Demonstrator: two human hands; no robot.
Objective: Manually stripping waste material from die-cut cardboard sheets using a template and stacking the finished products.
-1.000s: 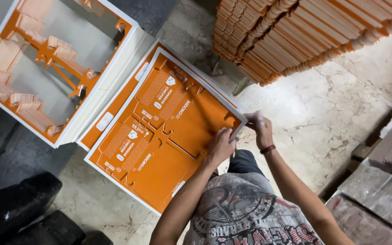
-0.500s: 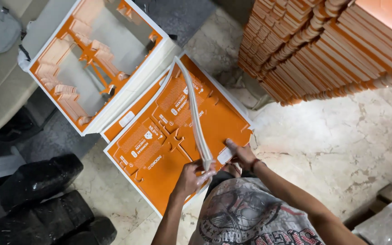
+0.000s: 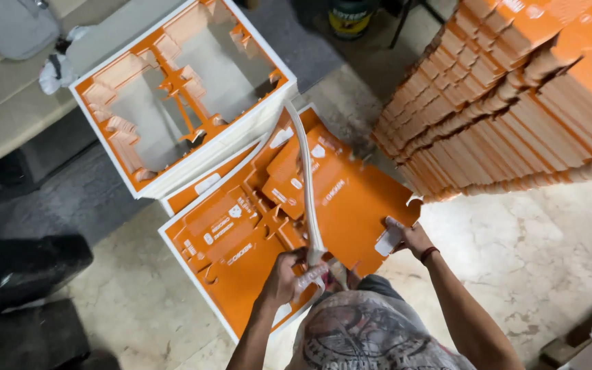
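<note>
A stack of flat orange die-cut cardboard sheets [image 3: 241,240] with white borders lies on the floor in front of me. My left hand [image 3: 289,277] grips the near end of a long white waste strip [image 3: 305,178] that arcs up and away over the sheets. My right hand [image 3: 405,236] holds the right edge of an orange cut-out piece [image 3: 358,205] lifted off the stack.
A stack of leftover white-and-orange frames [image 3: 173,96] with large holes lies at the upper left. A tall leaning pile of orange cut pieces [image 3: 515,103] stands at the right. Black bags [image 3: 22,274] sit at the left, a bucket [image 3: 351,17] at the top.
The white strip has been pulled further up from the sheet. My right hand moved out to the right edge of the orange piece. The camera view shifted down and left.
</note>
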